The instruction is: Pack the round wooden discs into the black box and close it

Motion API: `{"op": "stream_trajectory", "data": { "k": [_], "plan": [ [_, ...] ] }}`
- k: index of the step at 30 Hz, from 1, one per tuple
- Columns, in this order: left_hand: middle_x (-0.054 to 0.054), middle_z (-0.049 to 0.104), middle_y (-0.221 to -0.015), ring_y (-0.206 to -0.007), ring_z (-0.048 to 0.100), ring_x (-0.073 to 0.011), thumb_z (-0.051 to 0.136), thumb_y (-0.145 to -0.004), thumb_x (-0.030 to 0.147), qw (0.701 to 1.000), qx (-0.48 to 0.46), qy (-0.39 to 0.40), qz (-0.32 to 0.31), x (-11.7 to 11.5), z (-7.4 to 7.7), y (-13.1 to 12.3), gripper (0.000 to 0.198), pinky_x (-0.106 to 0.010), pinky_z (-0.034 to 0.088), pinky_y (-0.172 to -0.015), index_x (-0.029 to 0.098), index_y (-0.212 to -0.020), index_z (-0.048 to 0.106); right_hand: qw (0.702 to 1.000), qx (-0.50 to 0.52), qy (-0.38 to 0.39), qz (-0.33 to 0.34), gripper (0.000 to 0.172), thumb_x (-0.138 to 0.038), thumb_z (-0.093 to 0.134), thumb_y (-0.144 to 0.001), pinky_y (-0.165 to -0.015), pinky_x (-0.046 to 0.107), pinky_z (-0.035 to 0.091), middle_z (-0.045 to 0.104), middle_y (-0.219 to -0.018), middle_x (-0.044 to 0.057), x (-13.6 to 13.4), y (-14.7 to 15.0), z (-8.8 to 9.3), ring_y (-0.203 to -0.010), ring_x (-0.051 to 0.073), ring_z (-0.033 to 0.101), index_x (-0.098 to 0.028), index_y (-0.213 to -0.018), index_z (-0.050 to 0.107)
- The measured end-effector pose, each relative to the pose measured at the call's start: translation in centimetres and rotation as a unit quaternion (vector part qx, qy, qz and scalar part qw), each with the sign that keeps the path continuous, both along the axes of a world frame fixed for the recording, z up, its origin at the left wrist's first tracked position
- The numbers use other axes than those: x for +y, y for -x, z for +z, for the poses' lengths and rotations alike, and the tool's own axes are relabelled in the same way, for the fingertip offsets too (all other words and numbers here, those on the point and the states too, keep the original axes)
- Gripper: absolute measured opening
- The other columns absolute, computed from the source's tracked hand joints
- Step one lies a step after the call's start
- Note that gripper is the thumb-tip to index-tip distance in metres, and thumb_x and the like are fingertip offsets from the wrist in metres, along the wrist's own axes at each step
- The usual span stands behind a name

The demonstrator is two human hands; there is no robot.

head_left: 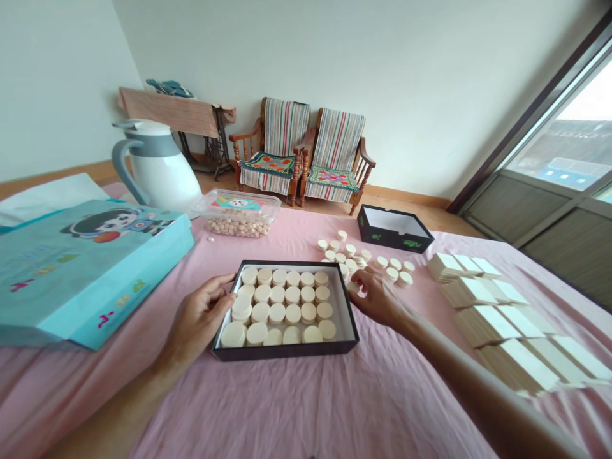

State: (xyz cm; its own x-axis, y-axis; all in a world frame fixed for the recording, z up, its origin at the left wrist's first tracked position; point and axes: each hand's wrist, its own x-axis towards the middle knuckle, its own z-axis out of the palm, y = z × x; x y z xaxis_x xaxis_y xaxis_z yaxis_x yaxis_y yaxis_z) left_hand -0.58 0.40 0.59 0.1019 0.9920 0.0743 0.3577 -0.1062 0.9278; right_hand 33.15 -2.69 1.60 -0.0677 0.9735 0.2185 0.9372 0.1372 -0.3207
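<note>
Two hands work at a black box (287, 349) of packed cream discs (277, 306): the left hand (198, 315), loosely open, rests on its rim, while the right hand (375, 296) closes on one disc (354, 287) just outside the box, near loose discs (349, 255).

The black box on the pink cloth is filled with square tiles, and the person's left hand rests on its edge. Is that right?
Not quite: the head view shows that the black box holds round cream discs, not square tiles. The rest stands: the box sits on the pink cloth, and the left hand rests on its edge.
</note>
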Motion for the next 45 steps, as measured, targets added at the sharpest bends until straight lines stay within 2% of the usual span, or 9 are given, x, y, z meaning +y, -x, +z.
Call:
{"op": "stream_trajectory", "data": {
  "k": [8, 14, 18, 25, 34, 37, 40, 43, 45],
  "plan": [
    [0.001, 0.061, -0.063, -0.056, 0.056, -0.0168, 0.058, -0.075, 0.042, 1.0, -0.026, 0.001, 0.002, -0.2, 0.1, -0.1, 0.053, -0.024, 0.046, -0.054, 0.015, -0.121, 0.055, 1.0, -0.014, 0.024, -0.004, 0.017, -0.025, 0.049, -0.08, -0.064, 0.026, 0.037, 0.059, -0.091, 0.009, -0.1, 1.6, 0.7, -0.075, 0.016, 0.055, -0.014, -0.091, 0.056],
    [0.001, 0.061, -0.063, -0.057, 0.058, -0.017, 0.058, -0.075, 0.043, 1.0, -0.017, 0.001, 0.004, -0.2, 0.0, 0.0, 0.056, -0.023, 0.045, -0.051, 0.014, -0.123, 0.053, 0.997, -0.026, 0.044, -0.05, 0.016, -0.029, 0.052, -0.079, -0.061, 0.024, 0.034, 0.058, -0.089, 0.009, 0.2, 1.9, 0.0, -0.073, 0.016, 0.054, -0.015, -0.085, 0.056],
    [0.001, 0.061, -0.063, -0.06, 0.06, -0.0181, 0.057, -0.076, 0.044, 1.0, -0.02, 0.005, 0.004, -0.2, 0.0, -0.1, 0.057, -0.023, 0.044, -0.05, 0.014, -0.124, 0.052, 0.998, -0.025, 0.047, -0.044, 0.011, -0.025, 0.052, -0.078, -0.058, 0.023, 0.032, 0.058, -0.087, 0.008, 0.4, 2.0, -0.3, -0.069, 0.014, 0.053, -0.016, -0.083, 0.056],
    [0.001, 0.061, -0.063, -0.058, 0.058, -0.017, 0.059, -0.074, 0.043, 0.999, -0.029, 0.002, 0.012, -0.3, 0.0, -0.2, 0.057, -0.022, 0.044, -0.05, 0.014, -0.122, 0.054, 0.998, -0.025, 0.063, -0.016, 0.009, -0.024, 0.052, -0.077, -0.063, 0.024, 0.035, 0.06, -0.082, 0.007, 0.8, 1.2, -0.1, -0.075, 0.017, 0.055, -0.016, -0.081, 0.055],
    [0.001, 0.06, -0.062, -0.059, 0.059, -0.0167, 0.057, -0.076, 0.04, 0.999, -0.045, 0.0, 0.009, -0.7, 0.3, -0.5, 0.049, -0.023, 0.044, -0.052, 0.014, -0.117, 0.056, 0.996, -0.03, 0.083, -0.008, 0.009, -0.025, 0.052, -0.076, -0.061, 0.025, 0.035, 0.057, -0.078, 0.005, 0.7, -0.5, -1.7, -0.069, 0.015, 0.052, -0.017, -0.08, 0.052],
    [0.001, 0.06, -0.063, -0.061, 0.059, -0.0167, 0.056, -0.076, 0.04, 0.999, -0.047, 0.001, 0.01, -0.7, 0.1, -0.5, 0.048, -0.023, 0.044, -0.053, 0.014, -0.117, 0.056, 0.996, -0.058, 0.068, -0.013, 0.006, -0.021, 0.053, -0.072, -0.061, 0.026, 0.035, 0.055, -0.076, 0.004, 0.5, -1.1, -0.5, -0.069, 0.016, 0.051, -0.017, -0.075, 0.051],
    [0.001, 0.059, -0.064, -0.063, 0.059, -0.0171, 0.055, -0.077, 0.039, 0.999, -0.05, 0.001, 0.009, -0.7, -0.1, -0.5, 0.048, -0.023, 0.044, -0.054, 0.014, -0.117, 0.055, 0.997, -0.066, 0.04, -0.015, 0.006, -0.021, 0.052, -0.072, -0.059, 0.026, 0.034, 0.054, -0.076, 0.003, 0.1, -0.7, 2.6, -0.065, 0.014, 0.049, -0.018, -0.076, 0.052],
    [0.002, 0.057, -0.065, -0.066, 0.06, -0.0176, 0.054, -0.078, 0.04, 0.999, -0.054, 0.005, 0.004, -0.6, -0.3, -0.5, 0.047, -0.024, 0.045, -0.057, 0.015, -0.118, 0.053, 0.997, -0.037, 0.043, 0.044, 0.008, -0.023, 0.053, -0.073, -0.057, 0.024, 0.033, 0.054, -0.076, 0.001, -0.6, 1.7, 5.9, -0.062, 0.012, 0.048, -0.019, -0.081, 0.054],
    [0.002, 0.056, -0.066, -0.068, 0.06, -0.0179, 0.054, -0.079, 0.04, 0.998, -0.055, 0.012, 0.0, -0.6, -0.3, -0.5, 0.047, -0.024, 0.045, -0.059, 0.015, -0.119, 0.053, 0.993, -0.031, 0.053, 0.097, 0.01, -0.022, 0.054, -0.073, -0.058, 0.024, 0.034, 0.055, -0.077, 0.001, -1.0, 4.0, 7.3, -0.064, 0.012, 0.048, -0.019, -0.083, 0.055]
  ]
}}
